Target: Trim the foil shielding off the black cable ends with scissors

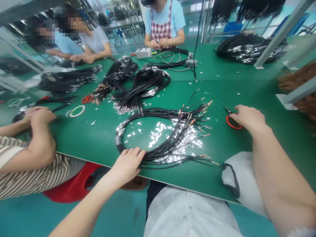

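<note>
My left hand (pixel 128 163) lies flat, fingers apart, on the near edge of a coil of thin black cables (pixel 158 135) on the green table (pixel 237 85). The coil's stripped copper ends fan out to the right, over scraps of silver foil (pixel 184 138). My right hand (pixel 249 118) rests on red-handled scissors (pixel 231 122) to the right of the coil, fingers curled over the handles; only the blade tips and one red loop show.
More black cable bundles (pixel 138 82) lie mid-table, another pile (pixel 249 47) at the far right. A person's hands (pixel 40 117) work at the left beside a tape ring (pixel 76 111) and red scissors (pixel 87 98). Other people sit at the far side. White fabric (pixel 237 177) hangs over the near edge.
</note>
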A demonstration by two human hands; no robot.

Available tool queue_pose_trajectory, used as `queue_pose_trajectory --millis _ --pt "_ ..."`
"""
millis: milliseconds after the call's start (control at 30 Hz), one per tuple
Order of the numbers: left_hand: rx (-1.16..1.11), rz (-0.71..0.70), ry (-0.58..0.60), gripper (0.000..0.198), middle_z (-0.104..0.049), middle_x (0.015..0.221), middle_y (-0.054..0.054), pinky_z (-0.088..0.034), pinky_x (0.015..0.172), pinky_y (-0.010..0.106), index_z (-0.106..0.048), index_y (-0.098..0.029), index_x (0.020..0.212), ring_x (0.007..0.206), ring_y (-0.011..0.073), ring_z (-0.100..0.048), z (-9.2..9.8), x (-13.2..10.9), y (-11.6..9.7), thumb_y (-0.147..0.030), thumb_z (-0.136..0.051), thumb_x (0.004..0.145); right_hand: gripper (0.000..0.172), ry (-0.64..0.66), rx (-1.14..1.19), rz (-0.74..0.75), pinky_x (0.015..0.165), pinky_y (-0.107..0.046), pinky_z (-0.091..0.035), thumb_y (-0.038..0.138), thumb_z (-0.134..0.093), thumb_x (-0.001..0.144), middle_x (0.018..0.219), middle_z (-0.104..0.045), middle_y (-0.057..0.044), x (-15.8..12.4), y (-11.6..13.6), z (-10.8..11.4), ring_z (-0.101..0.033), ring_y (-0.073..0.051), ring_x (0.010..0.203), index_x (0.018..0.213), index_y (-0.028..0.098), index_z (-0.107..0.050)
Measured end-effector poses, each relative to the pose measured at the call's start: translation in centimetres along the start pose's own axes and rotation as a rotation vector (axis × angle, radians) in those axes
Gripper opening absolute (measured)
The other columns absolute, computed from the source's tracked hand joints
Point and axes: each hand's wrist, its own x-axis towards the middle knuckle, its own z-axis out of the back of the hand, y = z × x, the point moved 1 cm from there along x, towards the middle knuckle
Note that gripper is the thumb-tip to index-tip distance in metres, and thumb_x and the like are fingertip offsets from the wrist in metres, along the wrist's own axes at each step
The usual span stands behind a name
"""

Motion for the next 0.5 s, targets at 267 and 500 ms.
queue_pose_trajectory --millis 267,500 --pt "0.049 -0.132 0.093 0.030 -0.061 0.091 0.012 -0.043 0.069 0.038 -0.053 -0.014 0.094 0.081 0.0275 -0.059 -0.5 3.1 0.8 -0.009 -0.045 0.065 0.044 0.052 0.129 0.198 0.076 -0.034 -0.043 0.044 -0.054 0.077 0.107 -0.067 -0.009 -0.6 1.9 1.2 -0.060 -0.026 0.093 0.113 0.020 -0.060" --pt "-0.048 -0.020 -0.053 0.014 -0.063 0.084 0.008 -0.041 0.060 0.031 -0.051 -0.019 0.084 0.078 0.0241 -0.060 2.0 2.4 1.8 -0.019 -0.044 0.072 0.034 0.031 0.299 0.375 0.072 -0.034 -0.046 0.039 -0.061 0.074 0.090 -0.070 -0.006 -1.3 2.7 3.2 -0.062 -0.023 0.079 0.102 0.019 -0.065"
